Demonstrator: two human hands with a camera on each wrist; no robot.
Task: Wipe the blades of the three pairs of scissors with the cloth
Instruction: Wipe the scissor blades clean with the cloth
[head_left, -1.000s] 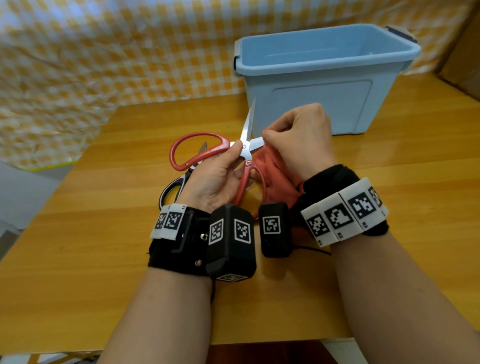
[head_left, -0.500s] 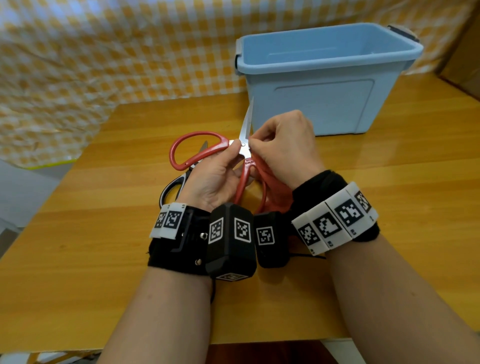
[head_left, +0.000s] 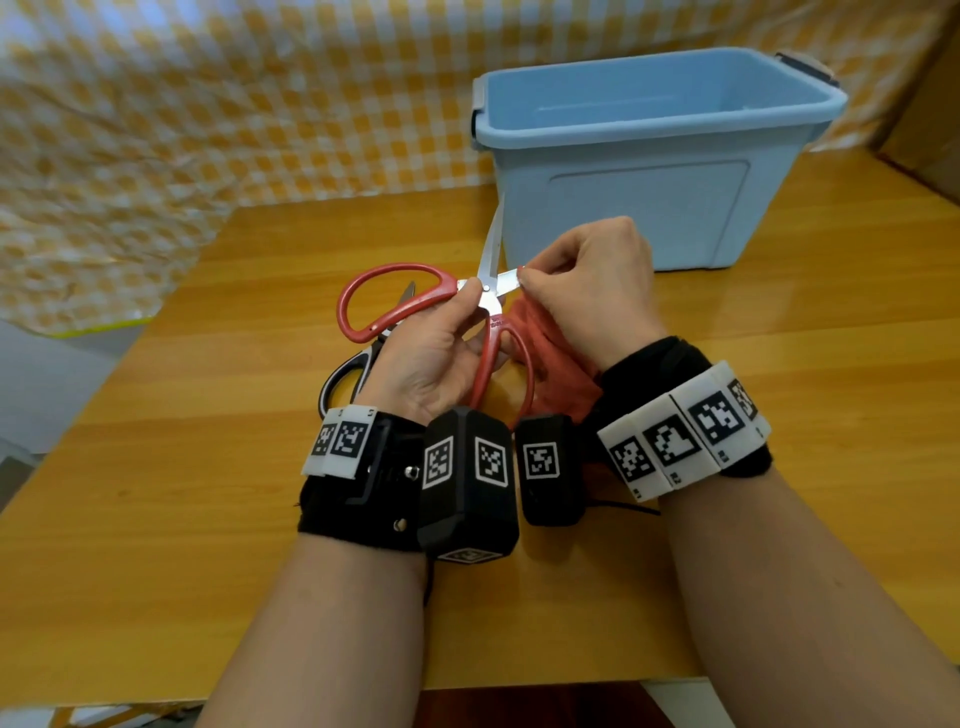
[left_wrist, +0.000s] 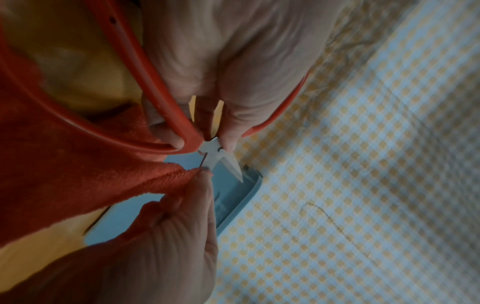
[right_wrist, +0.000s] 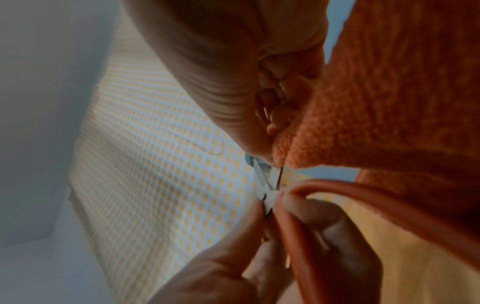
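Left hand (head_left: 426, 358) grips red-handled steel scissors (head_left: 485, 299) (blades spread) | right hand (head_left: 592, 291) fingers pinch orange terry cloth (head_left: 550, 358) on one blade

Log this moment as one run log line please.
left hand holds red scissors open | right hand pinches cloth on one blade | black scissors on table

The open scissors (head_left: 415, 301) are showing red handle loops and bright silver blades. The cloth (head_left: 550, 364) is looking orange-red, with a nubbly weave in the wrist views. A second pair (head_left: 353, 371) is showing black handles lined with white. The bin (head_left: 649, 171) is pale blue. The bench (head_left: 208, 467) is showing honey-yellow wood grain. The backdrop fabric (head_left: 208, 104) is showing yellow-and-white checks. The wristbands (head_left: 363, 499) are black, carrying black-and-white square markers.
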